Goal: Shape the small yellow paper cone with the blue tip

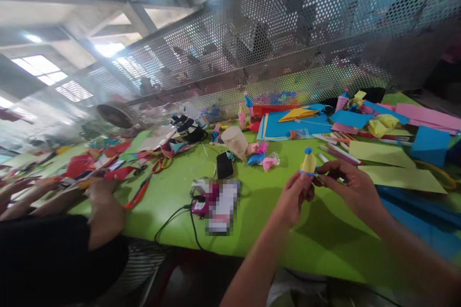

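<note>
Dull and Shiny

The green surface (162, 206) looks smooth, with a soft shine. Along its far edge stands a grey metal screen (306, 19) full of holes. Near that edge, blue paper (275, 128) looks flat and dull. The dark phone (225, 165) is glossy. The yellow cone (308, 166) looks matt.

Person's own left hand (293, 197), right of centre: bare, slim fingers, bare wrist. Right hand (348, 184), farther right: bare too, nail detail too small to tell. Left forearm (260, 254), bottom centre: bare, tapering toward wrist. Right forearm (410, 244), lower right: bare, shadowed near corner. Pale cloth (283, 289), bottom edge between forearms: dim, garment type unclear.
</note>
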### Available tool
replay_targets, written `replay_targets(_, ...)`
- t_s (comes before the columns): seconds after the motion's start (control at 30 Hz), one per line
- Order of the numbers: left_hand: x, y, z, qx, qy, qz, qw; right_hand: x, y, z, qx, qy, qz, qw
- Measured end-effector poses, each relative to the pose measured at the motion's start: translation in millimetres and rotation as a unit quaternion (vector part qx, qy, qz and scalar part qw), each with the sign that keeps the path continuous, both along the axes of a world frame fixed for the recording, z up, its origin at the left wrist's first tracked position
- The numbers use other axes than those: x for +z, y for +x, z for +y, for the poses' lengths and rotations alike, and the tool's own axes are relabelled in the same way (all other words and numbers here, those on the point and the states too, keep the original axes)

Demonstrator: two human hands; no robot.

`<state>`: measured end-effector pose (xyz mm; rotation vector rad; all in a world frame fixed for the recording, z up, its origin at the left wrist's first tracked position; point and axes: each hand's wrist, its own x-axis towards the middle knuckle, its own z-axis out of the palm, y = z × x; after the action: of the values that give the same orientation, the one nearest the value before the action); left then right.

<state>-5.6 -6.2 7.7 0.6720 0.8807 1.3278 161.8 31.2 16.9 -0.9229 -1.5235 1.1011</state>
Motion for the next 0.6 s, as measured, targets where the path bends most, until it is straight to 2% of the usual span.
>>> replay_targets(0.33, -1.8, -0.1, 0.9, -0.023, 0.023, 0.009, 0.999, 4.9, -0.2, -1.0, -0.022, 0.025, -0.012, 0.999)
replay_targets(0.6, -0.3, -0.6, 3.1, -0.032, 0.02, -0.019, 0.999, 4.0, 0.7, -1.1, -0.01, 0.033, -0.024, 0.999)
